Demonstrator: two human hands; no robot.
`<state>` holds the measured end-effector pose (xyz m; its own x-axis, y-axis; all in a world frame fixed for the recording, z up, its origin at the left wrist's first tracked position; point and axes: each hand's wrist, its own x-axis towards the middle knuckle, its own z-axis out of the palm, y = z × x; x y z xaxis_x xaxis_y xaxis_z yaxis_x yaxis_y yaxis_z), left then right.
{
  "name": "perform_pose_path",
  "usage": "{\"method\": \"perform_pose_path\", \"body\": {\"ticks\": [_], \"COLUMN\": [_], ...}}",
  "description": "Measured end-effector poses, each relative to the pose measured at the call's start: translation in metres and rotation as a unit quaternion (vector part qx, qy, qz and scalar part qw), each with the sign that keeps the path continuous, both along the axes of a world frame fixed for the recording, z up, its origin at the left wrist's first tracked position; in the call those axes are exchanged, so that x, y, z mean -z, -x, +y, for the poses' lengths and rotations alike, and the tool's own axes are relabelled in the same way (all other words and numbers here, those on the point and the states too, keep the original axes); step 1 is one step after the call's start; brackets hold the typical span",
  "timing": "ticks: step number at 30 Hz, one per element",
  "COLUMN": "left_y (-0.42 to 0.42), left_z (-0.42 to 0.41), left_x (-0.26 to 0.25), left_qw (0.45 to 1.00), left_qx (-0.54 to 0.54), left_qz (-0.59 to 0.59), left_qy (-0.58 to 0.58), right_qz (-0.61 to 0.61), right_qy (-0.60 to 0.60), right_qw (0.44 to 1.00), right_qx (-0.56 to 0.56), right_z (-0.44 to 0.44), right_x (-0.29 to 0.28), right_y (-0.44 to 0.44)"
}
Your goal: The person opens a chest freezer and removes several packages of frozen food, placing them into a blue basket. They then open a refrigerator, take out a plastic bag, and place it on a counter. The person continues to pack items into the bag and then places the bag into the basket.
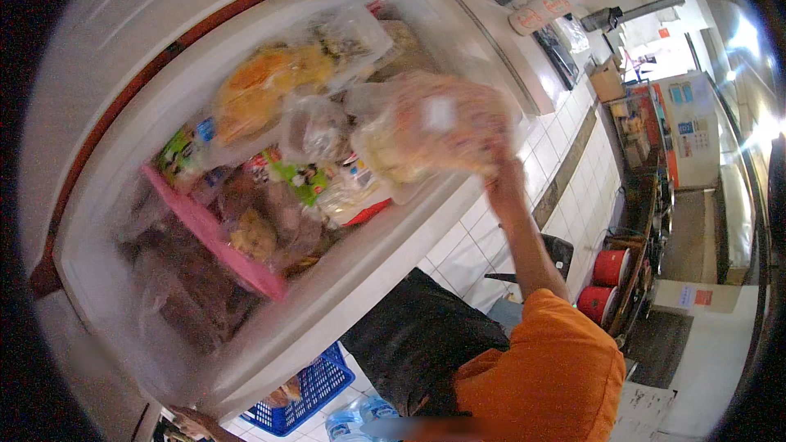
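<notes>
Blurred by motion, my right hand (503,175) grips the edge of a clear plastic bag of pinkish-brown food (457,120), raised over the near right side of an open chest freezer (368,258). A whitish label or patch shows on the bag. Below and left of it lie a knotted clear bag (316,126), a bag of yellow and orange food (264,83), green printed packets (304,181) and a clear plastic container (353,40). My left hand (193,423) is partly visible at the bottom left, by the freezer's outer corner; its fingers are unclear.
A pink divider (215,236) crosses the freezer, with dark bagged goods (184,282) beyond it. Below the freezer stand a blue basket (313,390) and water bottles (359,420). Printed rolls (556,3) lie on the surface at the upper right. Red round containers (605,285) stand at right.
</notes>
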<state>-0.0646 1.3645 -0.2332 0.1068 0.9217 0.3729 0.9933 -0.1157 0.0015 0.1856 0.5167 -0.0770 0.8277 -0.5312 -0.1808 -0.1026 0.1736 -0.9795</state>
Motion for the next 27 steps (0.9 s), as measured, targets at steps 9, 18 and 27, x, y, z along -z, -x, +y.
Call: {"method": "perform_pose_path", "body": {"ticks": [9,18,27], "left_y": [-0.023,0.005,0.092], "left_z": [-0.066,-0.085,0.013], "left_x": [-0.007,0.017,0.003], "left_qw": [0.999,0.992,0.976], "left_qx": [0.006,-0.034,-0.161], "left_qz": [0.014,0.013,-0.058], "left_qy": [0.051,0.125,0.135], "right_qz": [-0.058,0.137,0.048], "right_qy": [-0.187,-0.025,0.638], "right_qw": [0.953,0.983,0.769], "right_qx": [0.232,0.123,0.009], "right_z": [-0.386,-0.471,-0.137], "right_x": [0.065,0.100,0.082], "right_y": [-0.044,-0.075,-0.093]}}
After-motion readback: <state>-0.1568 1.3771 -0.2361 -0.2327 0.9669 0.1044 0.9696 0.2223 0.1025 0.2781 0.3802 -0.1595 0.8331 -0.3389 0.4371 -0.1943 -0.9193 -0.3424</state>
